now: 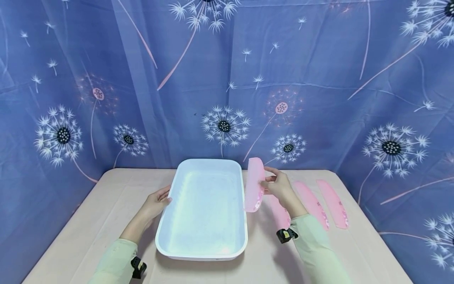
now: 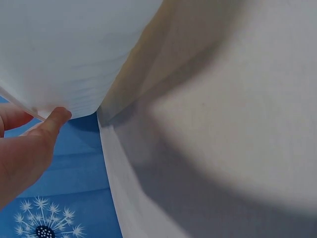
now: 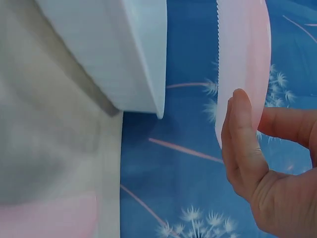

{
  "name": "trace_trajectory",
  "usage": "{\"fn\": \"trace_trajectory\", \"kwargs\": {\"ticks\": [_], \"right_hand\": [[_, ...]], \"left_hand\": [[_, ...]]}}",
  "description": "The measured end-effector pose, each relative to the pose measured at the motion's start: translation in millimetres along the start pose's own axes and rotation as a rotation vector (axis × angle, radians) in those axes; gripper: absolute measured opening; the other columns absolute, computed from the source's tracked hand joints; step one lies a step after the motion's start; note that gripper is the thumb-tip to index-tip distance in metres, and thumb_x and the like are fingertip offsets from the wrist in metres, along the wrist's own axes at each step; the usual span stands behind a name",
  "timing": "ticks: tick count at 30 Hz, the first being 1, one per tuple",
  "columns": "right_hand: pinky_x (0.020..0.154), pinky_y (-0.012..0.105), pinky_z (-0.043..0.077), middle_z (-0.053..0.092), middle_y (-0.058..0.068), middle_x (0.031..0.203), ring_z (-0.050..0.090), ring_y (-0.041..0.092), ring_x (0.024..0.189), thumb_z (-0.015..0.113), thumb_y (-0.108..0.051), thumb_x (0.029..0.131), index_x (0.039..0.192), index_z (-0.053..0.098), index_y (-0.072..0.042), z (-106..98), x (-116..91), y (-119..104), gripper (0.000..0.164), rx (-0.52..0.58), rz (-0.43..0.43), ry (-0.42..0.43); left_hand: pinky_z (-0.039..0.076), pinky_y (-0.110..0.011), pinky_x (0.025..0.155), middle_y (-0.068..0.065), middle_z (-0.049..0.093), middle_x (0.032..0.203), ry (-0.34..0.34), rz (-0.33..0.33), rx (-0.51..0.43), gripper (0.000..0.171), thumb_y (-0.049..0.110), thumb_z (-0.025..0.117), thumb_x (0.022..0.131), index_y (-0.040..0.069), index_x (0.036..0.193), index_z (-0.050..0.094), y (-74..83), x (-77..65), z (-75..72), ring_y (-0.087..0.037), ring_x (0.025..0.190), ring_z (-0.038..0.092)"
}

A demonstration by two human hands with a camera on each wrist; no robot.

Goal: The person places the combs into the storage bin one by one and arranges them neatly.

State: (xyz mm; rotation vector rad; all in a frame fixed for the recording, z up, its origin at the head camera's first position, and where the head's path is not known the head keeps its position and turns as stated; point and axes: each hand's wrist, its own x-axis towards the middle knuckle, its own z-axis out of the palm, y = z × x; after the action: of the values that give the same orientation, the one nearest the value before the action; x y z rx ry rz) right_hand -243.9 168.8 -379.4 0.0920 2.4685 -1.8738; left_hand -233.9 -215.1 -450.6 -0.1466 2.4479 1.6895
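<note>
A white rectangular plastic tray (image 1: 202, 252) stands on the table with its long side pointing away from me. My left hand (image 1: 155, 203) pinches the tray's left rim; in the left wrist view the thumb and fingers (image 2: 60, 116) lie on either side of the edge. Beside the tray's right rim, my right hand (image 1: 280, 185) holds a pink comb (image 1: 253, 185) upright above the table. Its fine teeth face left, toward the tray, and the thumb and fingers (image 3: 242, 124) grip its curved back from both sides.
Right of the tray lie three more pink combs: one (image 1: 281, 213) partly behind the right hand, a second (image 1: 312, 205) partly covered by the sleeve, and a third (image 1: 332, 203) farthest right. A blue dandelion-print curtain (image 1: 191, 134) hangs behind the cloth-covered table (image 1: 106, 209).
</note>
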Motion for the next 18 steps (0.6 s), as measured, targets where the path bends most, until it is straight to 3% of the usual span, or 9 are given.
{"fn": "trace_trajectory", "kwargs": {"ticks": [6,14,18], "right_hand": [[0.066,0.033,0.062,0.057,0.015,0.092,0.062,0.013,0.07,0.063,0.007,0.086,0.141,0.042,0.003,21,4,-9,0.059,0.037,-0.017,-0.016],[0.068,0.035,0.063,0.063,0.026,0.106,0.067,0.018,0.075,0.063,0.008,0.086,0.142,0.04,0.001,46,12,-23,0.061,0.069,-0.026,-0.049],[0.066,0.034,0.063,0.063,0.021,0.097,0.065,0.017,0.07,0.064,0.009,0.085,0.142,0.041,0.001,59,17,-27,0.062,0.09,-0.026,-0.06]], "left_hand": [[0.035,-0.042,0.113,-0.024,0.035,0.149,-0.006,0.004,-0.006,0.053,0.007,0.048,0.099,-0.001,0.148,0.03,0.5,-0.4,0.8,-0.036,0.137,0.035],[0.036,-0.042,0.113,-0.024,0.035,0.149,-0.007,0.018,-0.014,0.053,0.007,0.047,0.099,-0.001,0.148,0.03,-1.3,-0.8,0.6,-0.037,0.137,0.035],[0.036,-0.042,0.112,-0.024,0.035,0.149,-0.005,0.017,-0.02,0.053,0.007,0.047,0.099,-0.001,0.148,0.03,-1.5,-0.6,0.3,-0.037,0.137,0.036]]}}
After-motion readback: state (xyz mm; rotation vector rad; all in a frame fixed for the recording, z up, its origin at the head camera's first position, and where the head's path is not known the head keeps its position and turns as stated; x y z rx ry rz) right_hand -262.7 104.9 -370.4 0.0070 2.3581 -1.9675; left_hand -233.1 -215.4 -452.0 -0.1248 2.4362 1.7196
